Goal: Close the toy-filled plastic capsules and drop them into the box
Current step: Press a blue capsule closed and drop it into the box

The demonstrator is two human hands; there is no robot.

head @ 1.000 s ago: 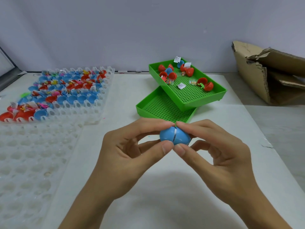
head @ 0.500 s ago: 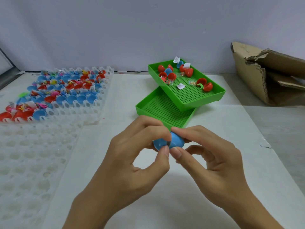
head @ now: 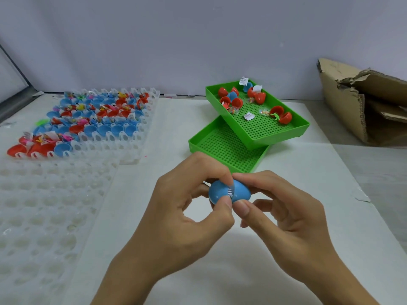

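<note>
- Surface (head: 286, 216): white, carries every item below; landmark is the lower green tray (head: 222, 148).
- Cardboard box (head: 363, 102): well right of the lower green tray, open, flaps torn.
- Clear cell trays (head: 44, 205): well left of the lower green tray; the far one holds red and blue capsule halves (head: 92, 119) with small toys.
- Upper green tray (head: 264, 126): rests askew on the lower green tray's far end, holding open red and blue capsules.
- Left hand (head: 189, 208): just in front of the lower green tray, raised, thumb and forefinger pinching the blue capsule (head: 229, 191).
- Right hand (head: 284, 208): beside it, thumb and fingers gripping the same capsule's right half.
- Blue capsule: halves nearly joined, seam showing.
</note>
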